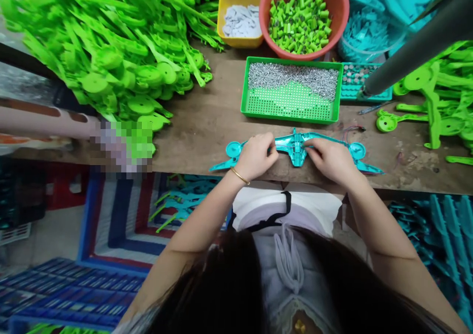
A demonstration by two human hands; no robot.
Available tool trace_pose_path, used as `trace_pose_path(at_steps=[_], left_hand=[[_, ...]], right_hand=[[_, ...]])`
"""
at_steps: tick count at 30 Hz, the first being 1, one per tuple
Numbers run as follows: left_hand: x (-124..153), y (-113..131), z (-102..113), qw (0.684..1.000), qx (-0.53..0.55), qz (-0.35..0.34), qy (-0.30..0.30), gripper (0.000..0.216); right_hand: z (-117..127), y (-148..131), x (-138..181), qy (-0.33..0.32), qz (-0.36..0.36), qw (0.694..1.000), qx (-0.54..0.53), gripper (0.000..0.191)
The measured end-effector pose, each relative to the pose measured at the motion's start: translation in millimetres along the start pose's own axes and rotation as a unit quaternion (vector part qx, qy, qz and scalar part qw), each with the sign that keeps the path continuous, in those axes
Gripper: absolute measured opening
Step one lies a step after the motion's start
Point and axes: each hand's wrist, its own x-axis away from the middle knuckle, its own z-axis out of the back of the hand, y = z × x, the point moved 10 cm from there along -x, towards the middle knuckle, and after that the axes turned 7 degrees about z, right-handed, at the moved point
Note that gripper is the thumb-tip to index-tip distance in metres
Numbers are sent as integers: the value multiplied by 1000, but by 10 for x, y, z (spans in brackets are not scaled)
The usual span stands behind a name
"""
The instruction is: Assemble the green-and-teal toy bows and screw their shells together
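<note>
A long turquoise plastic toy shell (296, 155), with a round cup near each end and an open, ribbed middle, lies across the front of the wooden table. My left hand (257, 152) is closed, its fingers curled on the shell's left arm beside the middle. Over the right arm, my right hand (328, 157) has thumb and fingers pressed together at the edge of the ribbed middle. Whatever is between those fingertips is too small to make out. Thin dark and red wires (355, 128) stick out behind the right arm.
Behind the shell stands a green perforated tray (290, 117) of small screws. Farther back are a red bowl (266, 16) of green motor-like pieces and a yellow tub (242, 42) of white pieces. Green parts (121, 53) heap at left; a grey pole (414, 43) slants at right.
</note>
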Motion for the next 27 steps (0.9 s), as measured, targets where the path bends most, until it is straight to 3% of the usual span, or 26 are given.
trace_pose_path(at_steps=[8, 13, 19, 24, 27], left_hand=[[35, -21, 15, 995, 75, -64, 22, 24], [57, -58, 84, 989, 121, -52, 60, 25], [36, -150, 93, 985, 152, 2, 78, 23], [31, -230, 168, 977, 183, 20, 110, 22], [26, -249, 178, 976, 193, 13, 101, 21]], right_hand=[[-88, -120, 43, -59, 53, 994, 80, 39], [-146, -200, 111, -117, 99, 974, 170, 42], [-131, -238, 111, -104, 121, 980, 121, 38], [-206, -313, 186, -125, 142, 964, 184, 41], [-1, -287, 155, -105, 130, 963, 214, 45]])
